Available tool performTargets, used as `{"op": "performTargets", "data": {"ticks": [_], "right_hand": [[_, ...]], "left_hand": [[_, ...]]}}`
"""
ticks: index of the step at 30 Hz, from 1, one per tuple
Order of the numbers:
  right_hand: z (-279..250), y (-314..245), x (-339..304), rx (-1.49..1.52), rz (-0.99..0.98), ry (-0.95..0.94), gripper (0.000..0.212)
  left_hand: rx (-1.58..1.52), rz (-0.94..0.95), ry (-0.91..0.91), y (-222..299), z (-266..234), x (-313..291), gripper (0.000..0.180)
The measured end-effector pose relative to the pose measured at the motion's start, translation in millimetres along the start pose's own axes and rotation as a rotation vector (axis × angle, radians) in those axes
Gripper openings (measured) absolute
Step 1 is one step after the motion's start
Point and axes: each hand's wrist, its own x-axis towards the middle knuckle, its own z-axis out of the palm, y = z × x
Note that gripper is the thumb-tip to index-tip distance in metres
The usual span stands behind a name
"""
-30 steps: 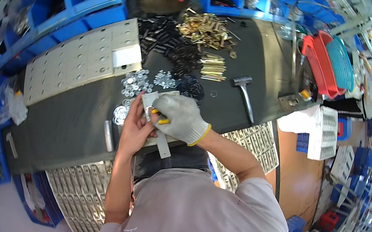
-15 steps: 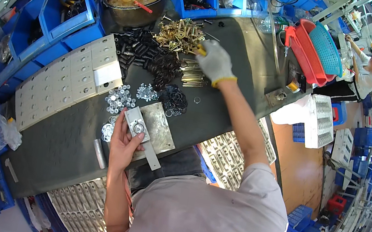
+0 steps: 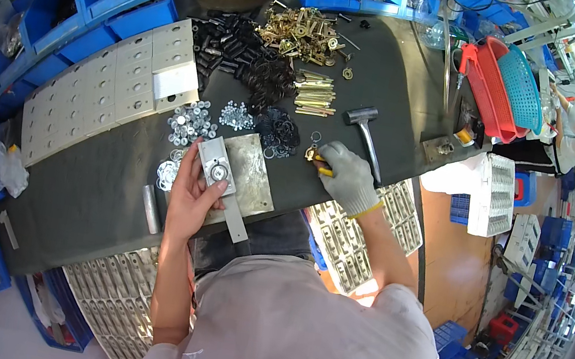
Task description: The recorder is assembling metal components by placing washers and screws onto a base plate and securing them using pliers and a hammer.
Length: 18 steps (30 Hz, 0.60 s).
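While the bare left hand (image 3: 191, 201) pinches a flat silver-grey rectangular metal plate (image 3: 213, 152) left of the frame's centre, the white-gloved right hand (image 3: 349, 177) grips a yellow-handled tool (image 3: 324, 171) right of centre, over the black tabletop (image 3: 112, 184).

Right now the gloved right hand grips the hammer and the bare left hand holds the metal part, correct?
No: in the head view the right hand grips a yellow-handled tool; the hammer lies on the table. The left hand holds the metal part.
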Motion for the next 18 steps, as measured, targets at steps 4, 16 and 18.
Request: {"op": "performTargets", "data": {"ticks": [4,16,18], "right_hand": [[-9.6,-15.8,-3.0,0.165,0.226,0.05,0.033],[-56.8,-115.5,42.1,0.681,-0.242,0.055,0.019],[-49.5,-132.8,53.3,0.628,-0.343,0.057,0.021]], "left_hand": [[0.005,-0.015,-0.01,1.0,-3.7,0.0,0.087],[-0.035,-0.028,-0.038,1.8,-2.4,0.1,0.091],[-0.033,-0.028,-0.032,0.8,-5.1,-0.5,0.092]]}}
